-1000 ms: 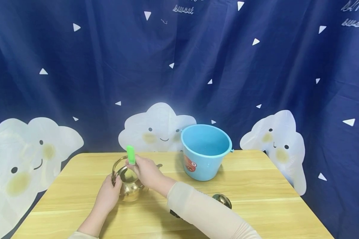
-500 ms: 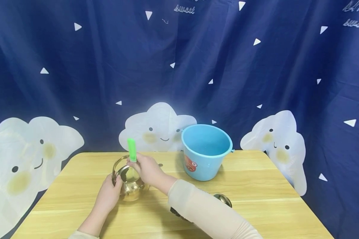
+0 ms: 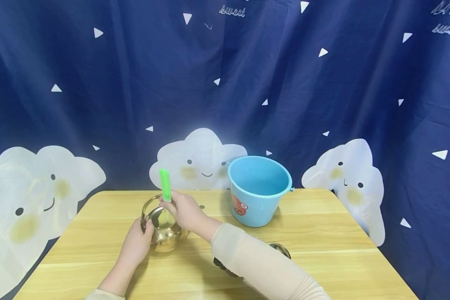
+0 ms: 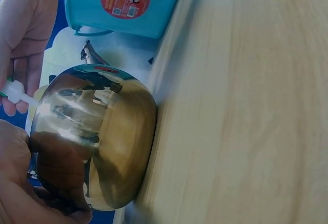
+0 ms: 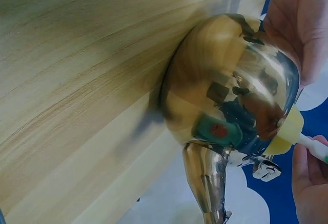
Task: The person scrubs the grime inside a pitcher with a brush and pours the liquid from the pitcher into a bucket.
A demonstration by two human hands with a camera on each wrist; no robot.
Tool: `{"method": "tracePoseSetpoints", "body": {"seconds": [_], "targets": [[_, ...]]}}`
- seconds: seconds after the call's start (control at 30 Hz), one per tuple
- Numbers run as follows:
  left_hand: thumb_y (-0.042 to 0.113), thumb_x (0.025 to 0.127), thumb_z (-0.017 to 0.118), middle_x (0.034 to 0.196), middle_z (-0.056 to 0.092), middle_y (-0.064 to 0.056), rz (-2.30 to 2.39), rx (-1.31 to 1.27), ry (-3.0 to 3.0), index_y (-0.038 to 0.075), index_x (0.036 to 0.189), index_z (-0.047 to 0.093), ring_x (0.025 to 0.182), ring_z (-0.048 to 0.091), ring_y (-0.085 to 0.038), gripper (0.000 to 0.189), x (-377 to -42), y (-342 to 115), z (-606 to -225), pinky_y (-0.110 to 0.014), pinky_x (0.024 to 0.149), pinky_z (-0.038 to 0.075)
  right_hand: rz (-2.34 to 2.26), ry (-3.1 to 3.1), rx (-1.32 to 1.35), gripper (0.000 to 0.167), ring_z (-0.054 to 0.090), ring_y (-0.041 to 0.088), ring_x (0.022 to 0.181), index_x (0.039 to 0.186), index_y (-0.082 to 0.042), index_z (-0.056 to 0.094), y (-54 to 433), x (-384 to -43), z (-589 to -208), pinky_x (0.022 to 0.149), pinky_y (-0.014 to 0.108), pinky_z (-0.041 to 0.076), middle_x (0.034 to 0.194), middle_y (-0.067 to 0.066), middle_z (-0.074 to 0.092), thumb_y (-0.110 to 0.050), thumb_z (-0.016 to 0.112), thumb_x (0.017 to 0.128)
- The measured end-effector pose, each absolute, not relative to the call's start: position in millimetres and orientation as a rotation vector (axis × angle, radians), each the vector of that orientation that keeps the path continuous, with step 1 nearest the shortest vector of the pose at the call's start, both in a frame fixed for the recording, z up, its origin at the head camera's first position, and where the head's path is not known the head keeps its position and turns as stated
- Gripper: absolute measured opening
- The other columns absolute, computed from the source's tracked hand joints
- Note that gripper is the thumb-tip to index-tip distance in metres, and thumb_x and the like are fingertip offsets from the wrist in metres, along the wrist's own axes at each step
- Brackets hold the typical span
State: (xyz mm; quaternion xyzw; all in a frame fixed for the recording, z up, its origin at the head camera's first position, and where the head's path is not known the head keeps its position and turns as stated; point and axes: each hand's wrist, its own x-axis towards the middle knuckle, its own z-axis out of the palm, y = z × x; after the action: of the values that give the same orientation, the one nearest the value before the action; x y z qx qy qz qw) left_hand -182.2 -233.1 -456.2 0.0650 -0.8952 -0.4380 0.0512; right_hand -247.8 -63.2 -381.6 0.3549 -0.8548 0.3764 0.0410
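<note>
A shiny gold kettle stands on the table, its lidless mouth facing up. My left hand grips its near left side by the base of the arched handle. In the left wrist view the fingers curl against the kettle's wall. My right hand holds a sponge brush upright over the mouth by its green handle. The yellow sponge head shows at the kettle's rim in the right wrist view, partly hidden by the wall. The spout points away from me.
A light blue bucket with a red sticker stands at the back, right of the kettle. A round shiny lid lies partly behind my right sleeve. Some dark object peeks out under that forearm. Behind the table hangs a blue curtain.
The right hand has risen slightly, bringing the green handle and the sponge higher in the kettle's mouth. My left hand and the kettle stay in place.
</note>
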Motion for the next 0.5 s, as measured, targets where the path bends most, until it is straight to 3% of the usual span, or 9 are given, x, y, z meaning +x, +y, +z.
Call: {"method": "tracePoseSetpoints", "body": {"seconds": [0.3,0.5], "targets": [[0.039,0.109,0.025,0.142,0.036,-0.045,-1.331,0.207,-2.715,-0.021,0.146,0.021,0.132,0.036,-0.061,0.07,-183.3,-233.0,-457.4,-0.068,0.104,0.036,1.202,-2.615,1.074,0.022,0.048,0.002,0.057,0.118,-0.013,0.065,-64.7,-247.9,-382.0,0.068,0.015,0.049,0.091,-0.002,0.072,-0.026,0.057,0.102],[0.037,0.109,0.025,0.139,0.038,-0.045,-1.331,0.196,-2.703,-0.022,0.145,0.022,0.13,0.038,-0.061,0.068,-182.5,-233.0,-457.9,-0.069,0.103,0.038,1.241,-2.625,1.062,0.021,0.043,0.005,0.053,0.117,-0.012,0.065,-65.6,-246.4,-379.7,0.061,0.016,0.046,0.086,0.001,0.07,-0.025,0.057,0.102]]}}
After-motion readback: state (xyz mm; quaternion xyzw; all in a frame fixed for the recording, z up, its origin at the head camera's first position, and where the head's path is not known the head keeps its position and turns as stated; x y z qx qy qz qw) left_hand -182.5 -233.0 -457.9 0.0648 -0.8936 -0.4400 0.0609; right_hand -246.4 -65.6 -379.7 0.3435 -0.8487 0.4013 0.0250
